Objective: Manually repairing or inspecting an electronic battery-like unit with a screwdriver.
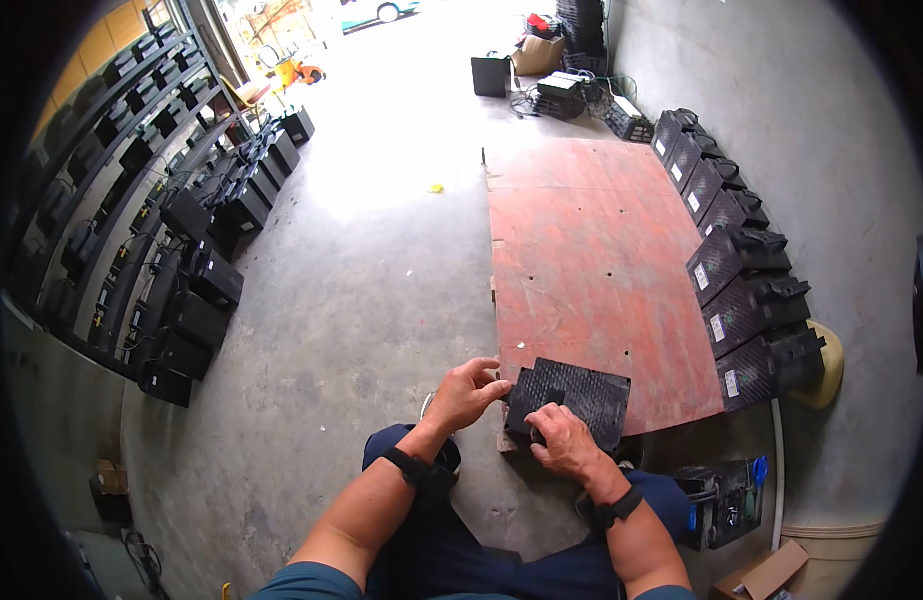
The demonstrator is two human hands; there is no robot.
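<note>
The left hand's (466,393) fingers pinch the left edge of a black ribbed panel (572,400), while the right hand (562,442) grips its near edge, seemingly curled around it. The panel sits over the near corner of a red board (592,260) on the concrete floor (372,300), with black cases (747,310) lined along the right wall.

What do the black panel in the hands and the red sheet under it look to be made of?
The black panel, gripped by the left hand and right hand, looks like moulded plastic: matt, with a ribbed diamond-textured face. The red sheet looks like coated plywood: a worn, scuffed reddish-brown face, drilled holes and chipped edges, though its core is not visible.
</note>
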